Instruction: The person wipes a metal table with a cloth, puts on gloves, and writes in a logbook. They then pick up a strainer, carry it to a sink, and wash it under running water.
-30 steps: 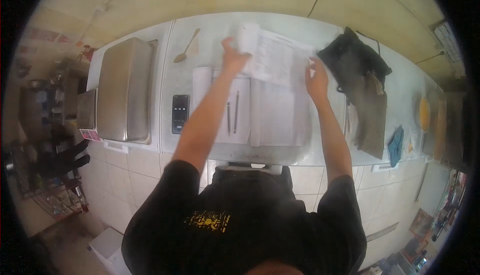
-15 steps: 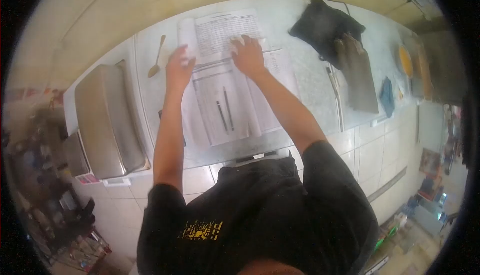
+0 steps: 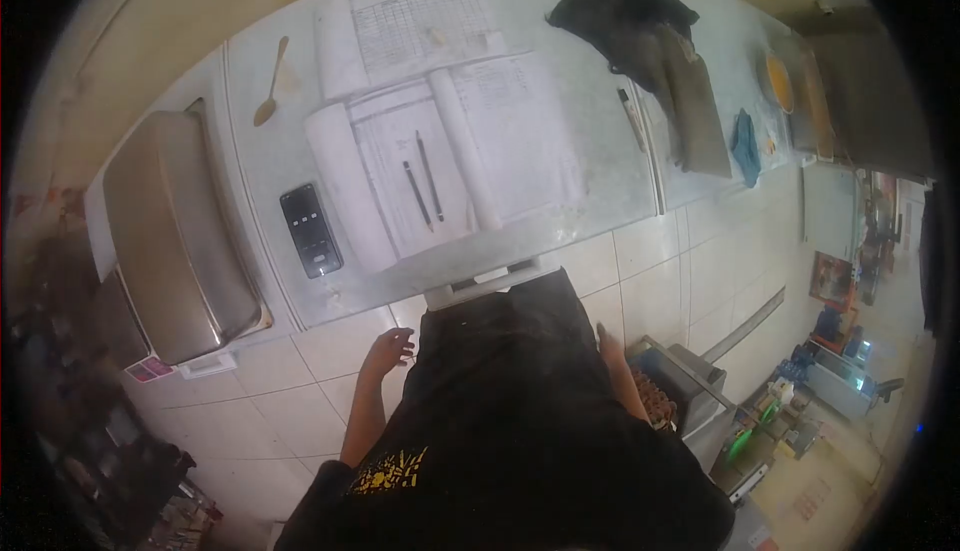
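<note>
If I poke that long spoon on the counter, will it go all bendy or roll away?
The spoon would probably stay stiff, since its handle looks long and straight. It might spin around rather than roll, because one end is wide. It looks slim, so it's probably light.

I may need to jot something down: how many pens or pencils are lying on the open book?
2. Both lie on its left page: the shorter one on the left, the longer one just right of it. Any under the paper would be hidden.

shirt print (image 3: 390, 472), page text (image 3: 418, 29), all illegible
</note>
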Tool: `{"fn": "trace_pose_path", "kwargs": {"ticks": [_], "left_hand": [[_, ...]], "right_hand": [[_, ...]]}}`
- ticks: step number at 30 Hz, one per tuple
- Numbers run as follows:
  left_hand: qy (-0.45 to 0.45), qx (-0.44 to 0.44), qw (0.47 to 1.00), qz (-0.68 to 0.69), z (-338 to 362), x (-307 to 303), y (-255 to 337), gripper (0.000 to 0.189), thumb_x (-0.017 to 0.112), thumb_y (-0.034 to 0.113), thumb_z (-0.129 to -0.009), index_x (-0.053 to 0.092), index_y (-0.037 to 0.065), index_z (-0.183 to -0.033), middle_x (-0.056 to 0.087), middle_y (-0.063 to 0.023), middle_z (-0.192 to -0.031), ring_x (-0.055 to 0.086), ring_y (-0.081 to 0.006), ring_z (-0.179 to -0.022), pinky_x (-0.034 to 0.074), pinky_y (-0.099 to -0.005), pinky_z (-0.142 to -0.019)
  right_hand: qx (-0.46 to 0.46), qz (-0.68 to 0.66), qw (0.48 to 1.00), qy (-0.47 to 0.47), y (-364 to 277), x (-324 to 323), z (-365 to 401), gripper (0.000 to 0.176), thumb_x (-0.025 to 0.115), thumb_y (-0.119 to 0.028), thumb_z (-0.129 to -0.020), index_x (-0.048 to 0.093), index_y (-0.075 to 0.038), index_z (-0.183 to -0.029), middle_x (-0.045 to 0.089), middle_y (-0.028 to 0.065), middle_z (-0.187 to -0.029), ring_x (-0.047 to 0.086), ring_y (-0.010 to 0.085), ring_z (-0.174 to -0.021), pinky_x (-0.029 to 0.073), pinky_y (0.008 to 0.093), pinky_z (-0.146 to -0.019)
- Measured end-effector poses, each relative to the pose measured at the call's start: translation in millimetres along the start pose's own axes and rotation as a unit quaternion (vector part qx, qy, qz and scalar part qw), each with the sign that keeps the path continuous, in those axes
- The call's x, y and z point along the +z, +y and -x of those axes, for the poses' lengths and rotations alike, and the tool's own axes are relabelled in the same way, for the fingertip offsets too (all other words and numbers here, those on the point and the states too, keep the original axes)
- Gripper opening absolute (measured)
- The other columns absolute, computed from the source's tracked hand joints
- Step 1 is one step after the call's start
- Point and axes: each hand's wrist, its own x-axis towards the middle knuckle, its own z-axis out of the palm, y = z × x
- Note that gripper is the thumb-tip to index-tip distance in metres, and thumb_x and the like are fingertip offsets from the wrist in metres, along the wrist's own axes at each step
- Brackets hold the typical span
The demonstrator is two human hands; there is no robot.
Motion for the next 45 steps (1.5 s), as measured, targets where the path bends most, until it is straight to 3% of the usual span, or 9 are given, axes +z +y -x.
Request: {"fn": "trace_pose_path", "kwargs": {"ticks": [5,11,14,16,18,22,31,37,45], "left_hand": [[-0.16,-0.13,0.956,0.209,-30.7,30.5,-19.0,0.037,0.053,0.029,-0.096,0.055,0.005,-0.125,0.062,-0.0151,-0.114,0.063,-0.0216,-0.092,0.054,-0.0314,-0.07],[-0.203,0.261,0.847,-0.417,1.9,45.8,79.0,0.041,0.052,0.032,-0.095,0.063,-0.005,-0.107,0.068,-0.0168,-0.098,0.068,-0.0226,-0.08,0.057,-0.0341,-0.071],[-0.083,-0.033,0.984,-0.152,22.9,84.8,126.6,0.037,0.056,0.034,-0.092,0.067,-0.001,-0.1,0.069,-0.0147,-0.088,0.068,-0.0215,-0.072,0.058,-0.0324,-0.067],[-0.03,0.007,0.93,-0.366,17.5,113.6,151.6,0.033,0.056,0.034,-0.091,0.072,0.005,-0.094,0.07,-0.0127,-0.087,0.069,-0.0233,-0.08,0.055,-0.0355,-0.072],[0.035,0.083,0.827,-0.555,12.7,156.6,181.9,0.033,0.055,0.034,-0.092,0.073,0.006,-0.092,0.07,-0.0118,-0.086,0.069,-0.025,-0.082,0.054,-0.0364,-0.075],[0.027,0.321,0.877,-0.356,-18.1,269.5,215.9,0.027,0.057,0.025,-0.091,0.067,0.007,-0.11,0.069,-0.0111,-0.104,0.067,-0.0236,-0.091,0.051,-0.0354,-0.08],[-0.172,0.275,0.811,-0.487,-35.4,565.3,310.4,0.04,0.058,0.027,-0.092,0.056,0.007,-0.126,0.066,-0.0153,-0.112,0.065,-0.0271,-0.098,0.05,-0.0352,-0.085],[-0.184,0.247,0.76,-0.572,-73.7,686.6,356.3,0.042,0.058,0.033,-0.091,0.058,0.007,-0.123,0.066,-0.0162,-0.11,0.064,-0.0285,-0.102,0.049,-0.0364,-0.088],[-0.191,0.245,0.722,-0.618,-196.8,867.0,449.6,0.045,0.057,0.038,-0.09,0.059,0.006,-0.122,0.067,-0.0177,-0.11,0.064,-0.0312,-0.102,0.048,-0.0386,-0.089]], "right_hand": [[0.085,0.131,0.986,-0.066,119.0,5.8,47.2,0.029,0.059,-0.027,-0.086,0.062,-0.003,-0.103,0.064,0.0169,-0.101,0.061,0.0326,-0.092,0.049,0.0411,-0.081],[0.032,0.101,0.991,-0.085,142.1,25.1,34.7,0.02,0.061,-0.022,-0.08,0.064,-0.004,-0.089,0.064,0.0162,-0.09,0.061,0.0352,-0.084,0.049,0.0433,-0.076],[-0.023,0.072,0.995,-0.061,145.6,30.0,7.8,0.016,0.062,-0.02,-0.077,0.065,-0.005,-0.082,0.064,0.0159,-0.085,0.061,0.0365,-0.08,0.049,0.0443,-0.073],[-0.069,0.063,0.995,-0.031,159.5,24.0,-10.3,0.014,0.062,-0.019,-0.075,0.066,-0.005,-0.078,0.065,0.0157,-0.081,0.061,0.0374,-0.078,0.05,0.0451,-0.072],[-0.127,0.089,0.988,0.017,187.4,22.8,-33.1,0.012,0.063,-0.017,-0.074,0.067,-0.006,-0.073,0.065,0.0154,-0.078,0.061,0.0382,-0.075,0.05,0.0458,-0.07],[-0.092,0.133,0.983,0.084,266.4,-7.9,-64.1,0.023,0.064,-0.027,-0.081,0.074,-0.006,-0.077,0.066,0.0218,-0.076,0.064,0.0388,-0.07,0.051,0.0441,-0.07],[0.043,-0.272,0.873,0.403,331.2,-163.6,-115.8,0.026,0.069,-0.03,-0.081,0.073,-0.005,-0.073,0.07,0.0178,-0.077,0.068,0.0339,-0.079,0.052,0.041,-0.076],[-0.007,-0.326,0.933,0.153,312.0,-328.8,-144.9,0.033,0.065,-0.03,-0.086,0.068,-0.001,-0.102,0.071,0.0169,-0.094,0.069,0.0252,-0.081,0.052,0.0363,-0.078],[0.038,-0.241,0.923,0.296,463.0,-355.5,-301.0,0.039,0.052,-0.04,-0.092,0.071,-0.007,-0.101,0.069,0.021,-0.09,0.068,0.0318,-0.083,0.051,0.0412,-0.081]]}}
